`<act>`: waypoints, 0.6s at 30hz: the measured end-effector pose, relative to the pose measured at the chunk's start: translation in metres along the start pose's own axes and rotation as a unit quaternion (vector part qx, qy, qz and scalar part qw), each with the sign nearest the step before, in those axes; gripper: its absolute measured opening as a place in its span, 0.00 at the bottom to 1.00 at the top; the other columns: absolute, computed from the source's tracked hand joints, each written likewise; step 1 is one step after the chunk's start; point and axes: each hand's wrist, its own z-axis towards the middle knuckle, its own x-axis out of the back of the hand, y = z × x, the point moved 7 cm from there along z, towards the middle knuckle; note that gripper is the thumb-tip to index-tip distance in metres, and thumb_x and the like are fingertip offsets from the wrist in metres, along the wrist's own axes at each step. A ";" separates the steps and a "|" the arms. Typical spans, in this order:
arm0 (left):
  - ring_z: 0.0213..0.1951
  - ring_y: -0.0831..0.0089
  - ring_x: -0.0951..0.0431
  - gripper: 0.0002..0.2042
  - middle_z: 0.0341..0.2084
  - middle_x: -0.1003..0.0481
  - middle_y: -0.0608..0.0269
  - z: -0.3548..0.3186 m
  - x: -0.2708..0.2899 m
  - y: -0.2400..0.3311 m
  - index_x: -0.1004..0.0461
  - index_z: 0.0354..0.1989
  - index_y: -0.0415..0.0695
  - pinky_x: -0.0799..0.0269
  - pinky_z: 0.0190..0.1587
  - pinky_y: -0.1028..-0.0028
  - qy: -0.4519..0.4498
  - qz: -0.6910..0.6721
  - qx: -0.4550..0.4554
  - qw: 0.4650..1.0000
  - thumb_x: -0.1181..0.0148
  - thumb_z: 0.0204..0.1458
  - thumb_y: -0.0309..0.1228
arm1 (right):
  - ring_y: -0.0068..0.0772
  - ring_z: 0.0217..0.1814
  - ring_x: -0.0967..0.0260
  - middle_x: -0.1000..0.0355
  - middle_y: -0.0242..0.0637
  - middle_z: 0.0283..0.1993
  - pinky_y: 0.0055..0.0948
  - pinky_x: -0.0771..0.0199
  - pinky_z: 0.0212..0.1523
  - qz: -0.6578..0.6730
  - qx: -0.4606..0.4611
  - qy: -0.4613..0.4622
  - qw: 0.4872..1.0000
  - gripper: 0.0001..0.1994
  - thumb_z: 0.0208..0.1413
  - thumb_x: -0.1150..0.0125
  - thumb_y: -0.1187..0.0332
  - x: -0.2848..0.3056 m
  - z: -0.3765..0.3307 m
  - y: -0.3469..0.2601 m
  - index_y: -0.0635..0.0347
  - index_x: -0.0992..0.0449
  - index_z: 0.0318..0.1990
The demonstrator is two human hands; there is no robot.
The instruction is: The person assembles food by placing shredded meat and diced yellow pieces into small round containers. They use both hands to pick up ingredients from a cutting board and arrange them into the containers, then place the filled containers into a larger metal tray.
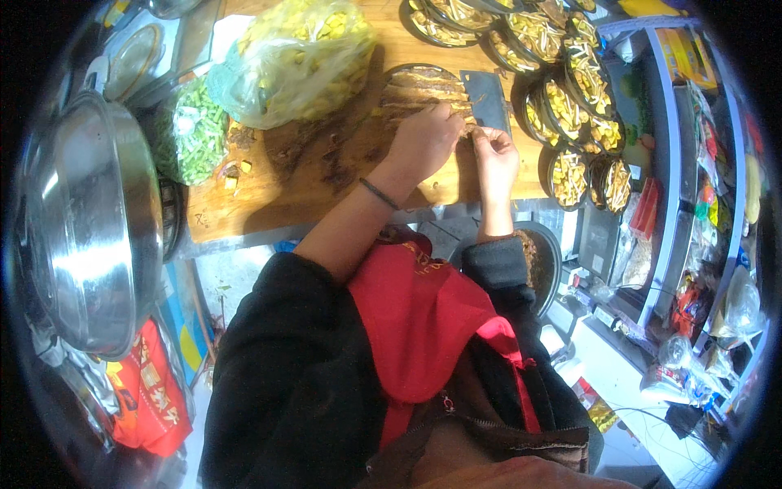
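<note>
Both my hands meet over the wooden board [456, 187]. My left hand [423, 143] is closed, its fingertips pressed together at a small brown strip of food [467, 130]. On the other side of that strip, my right hand [497, 159] pinches with thumb and fingers; what exactly the piece is, I cannot make out. Just beyond my left hand, brown slices and pale strips [419, 88] lie in a round, dark-edged dish, partly hidden by the hand. A dark rectangular cleaver blade [486, 96] lies flat beyond my right hand.
Several black bowls [568, 110] of yellow chunks and pale strips crowd the board's right side. A clear bag of yellow chunks [318, 49] and a bag of green pieces [195, 134] stand left. A large metal pan [98, 220] is far left; shelving [664, 163] stands right.
</note>
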 end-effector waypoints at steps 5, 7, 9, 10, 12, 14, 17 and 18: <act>0.29 0.62 0.26 0.04 0.25 0.32 0.61 0.001 0.000 0.005 0.28 0.27 0.48 0.29 0.28 0.65 0.015 0.042 -0.031 0.999 0.43 0.44 0.32 | 0.15 0.29 0.36 0.29 0.28 0.29 0.15 0.36 0.31 0.043 -0.014 -0.021 0.999 0.04 0.52 0.41 0.74 -0.003 0.007 0.012 0.64 0.27 0.34; 0.29 0.62 0.26 0.04 0.25 0.32 0.61 0.000 0.000 0.006 0.29 0.26 0.48 0.29 0.27 0.66 0.020 0.053 -0.041 0.998 0.42 0.44 0.32 | 0.16 0.29 0.35 0.28 0.29 0.30 0.15 0.36 0.31 0.087 -0.004 -0.023 0.996 0.05 0.52 0.41 0.75 -0.003 0.009 0.013 0.64 0.27 0.35; 0.28 0.61 0.26 0.04 0.25 0.32 0.61 0.000 0.002 0.007 0.29 0.26 0.48 0.29 0.27 0.66 0.040 0.049 -0.049 0.997 0.42 0.44 0.32 | 0.17 0.29 0.34 0.28 0.29 0.30 0.15 0.35 0.31 0.152 -0.051 -0.048 0.986 0.05 0.52 0.41 0.76 -0.003 0.008 0.018 0.64 0.27 0.37; 0.28 0.61 0.26 0.04 0.24 0.32 0.61 0.000 0.004 0.007 0.29 0.26 0.47 0.29 0.27 0.66 0.049 0.047 -0.053 0.996 0.42 0.44 0.32 | 0.17 0.29 0.34 0.28 0.29 0.31 0.15 0.35 0.31 0.181 -0.083 -0.052 0.978 0.06 0.52 0.42 0.77 -0.004 0.006 0.021 0.64 0.27 0.37; 0.27 0.62 0.26 0.04 0.24 0.32 0.61 -0.001 0.006 0.008 0.29 0.26 0.48 0.29 0.27 0.66 0.055 0.036 -0.058 0.996 0.42 0.44 0.32 | 0.16 0.27 0.36 0.29 0.29 0.30 0.15 0.35 0.31 0.207 -0.074 -0.045 0.974 0.06 0.51 0.41 0.77 -0.001 0.003 0.018 0.64 0.27 0.37; 0.27 0.62 0.26 0.04 0.23 0.32 0.61 -0.002 0.009 0.007 0.29 0.26 0.48 0.29 0.27 0.66 0.061 0.029 -0.052 0.996 0.41 0.44 0.31 | 0.14 0.26 0.37 0.29 0.28 0.29 0.14 0.35 0.31 0.191 -0.057 -0.041 0.979 0.06 0.50 0.40 0.78 0.001 -0.001 0.013 0.64 0.27 0.37; 0.27 0.62 0.26 0.04 0.23 0.32 0.61 -0.004 0.018 0.003 0.29 0.27 0.48 0.29 0.27 0.66 0.079 0.027 -0.027 0.996 0.41 0.44 0.31 | 0.15 0.29 0.36 0.29 0.28 0.31 0.15 0.34 0.33 0.115 -0.006 -0.057 0.992 0.07 0.50 0.39 0.78 -0.001 -0.009 0.004 0.63 0.28 0.37; 0.27 0.62 0.26 0.04 0.22 0.31 0.61 -0.005 0.022 0.000 0.29 0.27 0.48 0.29 0.27 0.66 0.088 0.029 -0.019 0.996 0.41 0.44 0.30 | 0.16 0.31 0.35 0.29 0.29 0.32 0.15 0.34 0.35 0.095 0.012 -0.066 0.993 0.07 0.51 0.39 0.78 -0.003 -0.011 0.001 0.63 0.28 0.37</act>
